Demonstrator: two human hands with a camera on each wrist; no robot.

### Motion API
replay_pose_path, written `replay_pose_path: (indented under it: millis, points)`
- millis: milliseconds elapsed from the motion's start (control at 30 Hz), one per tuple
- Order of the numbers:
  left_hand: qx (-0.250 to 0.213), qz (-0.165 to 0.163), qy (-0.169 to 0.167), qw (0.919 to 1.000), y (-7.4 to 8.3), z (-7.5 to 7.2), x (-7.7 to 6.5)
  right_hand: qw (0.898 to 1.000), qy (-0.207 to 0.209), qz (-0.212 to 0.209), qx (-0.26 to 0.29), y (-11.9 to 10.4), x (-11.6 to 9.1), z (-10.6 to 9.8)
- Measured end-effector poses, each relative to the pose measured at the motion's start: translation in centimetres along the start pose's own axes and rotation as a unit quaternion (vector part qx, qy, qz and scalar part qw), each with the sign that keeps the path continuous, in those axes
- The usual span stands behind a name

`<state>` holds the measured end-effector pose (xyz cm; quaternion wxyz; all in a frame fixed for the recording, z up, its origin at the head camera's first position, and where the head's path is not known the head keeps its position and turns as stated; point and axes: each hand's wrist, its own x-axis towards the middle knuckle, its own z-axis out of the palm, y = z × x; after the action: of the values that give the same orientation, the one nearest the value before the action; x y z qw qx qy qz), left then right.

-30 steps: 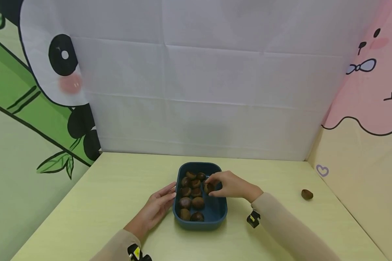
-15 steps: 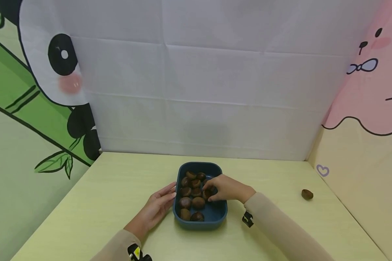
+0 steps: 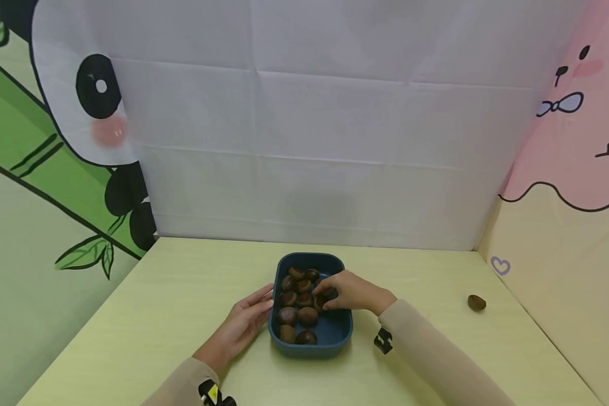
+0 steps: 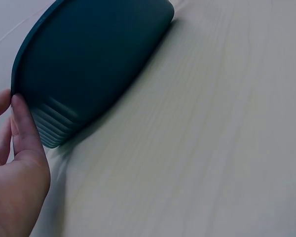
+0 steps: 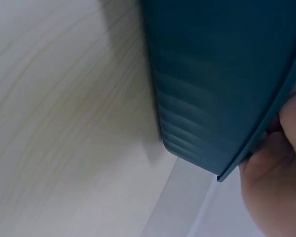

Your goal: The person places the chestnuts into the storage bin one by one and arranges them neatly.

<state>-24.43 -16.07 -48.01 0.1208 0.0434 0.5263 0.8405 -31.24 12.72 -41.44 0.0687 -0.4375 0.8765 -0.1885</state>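
A dark blue rectangular box (image 3: 335, 332) stands on the table with several brown chestnuts (image 3: 308, 316) in it, mostly along its left and middle. My left hand (image 3: 241, 325) lies against the box's left wall, fingers fairly straight; in the left wrist view its fingertips (image 4: 20, 106) touch the box near the rim. Reaching in over the right rim, my right hand (image 3: 356, 292) pinches a chestnut (image 3: 318, 303) between thumb and fingers, low among the others. The fingers partly cover that chestnut. From the right wrist, the box wall (image 5: 212, 89) hides the fingertips.
One lone chestnut (image 3: 476, 303) lies on the pale wooden table (image 3: 416, 270), far to the right. A white sheet (image 3: 325, 124) hangs behind the table, with cartoon-printed panels at both sides.
My right hand has moved slightly left and down into the box, carrying the chestnut beside the others. My left hand and the box have kept their place.
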Motion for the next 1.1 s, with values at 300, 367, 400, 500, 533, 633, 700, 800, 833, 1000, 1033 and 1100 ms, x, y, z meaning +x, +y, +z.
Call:
replay_pose_path:
  millis: [300,367,400,500,533,633,700,800,833,1000,1033,1100]
  points:
    - [0.005,0.007,-0.01,0.9999,0.0,-0.1,-0.1,0.998,0.027,-0.011,0.054,0.0,-0.6,-0.5]
    - [0.004,0.007,-0.01,0.9999,0.0,-0.1,-0.1,0.997,0.03,-0.015,0.074,0.0,-0.9,-0.7]
    - [0.005,0.008,-0.009,0.9999,0.0,-0.1,-0.1,0.996,0.032,-0.015,0.083,0.0,-1.2,-0.8]
    - [0.004,0.006,-0.001,1.0,-0.1,-0.1,-0.1,0.994,0.051,-0.012,0.097,0.0,-2.1,-1.4]
    - [0.003,0.005,0.002,1.0,-0.1,0.0,-0.1,0.993,0.059,-0.009,0.097,0.0,-2.5,-1.7]
    - [0.004,0.007,0.007,0.9999,-0.2,0.0,0.0,0.992,0.083,0.004,0.091,0.3,-3.8,-2.7]
    - [0.004,0.01,0.005,0.9999,-0.1,0.0,0.0,0.991,0.097,0.015,0.089,0.7,-4.8,-3.4]
    - [0.005,0.011,0.0,0.9999,-0.1,0.0,0.0,0.989,0.113,0.034,0.084,1.4,-6.4,-4.4]
    - [0.003,0.01,-0.001,0.9999,-0.1,0.0,0.0,0.989,0.118,0.041,0.081,1.8,-7.1,-4.7]
    - [-0.003,0.006,0.001,1.0,-0.1,0.2,0.0,0.983,0.144,0.089,0.073,4.0,-10.9,-5.9]
    - [-0.002,0.006,0.001,1.0,-0.1,0.2,-0.1,0.981,0.149,0.099,0.074,4.5,-11.8,-6.1]
    - [-0.004,0.004,0.005,1.0,-0.1,0.3,0.0,0.976,0.163,0.119,0.077,5.5,-13.6,-6.6]
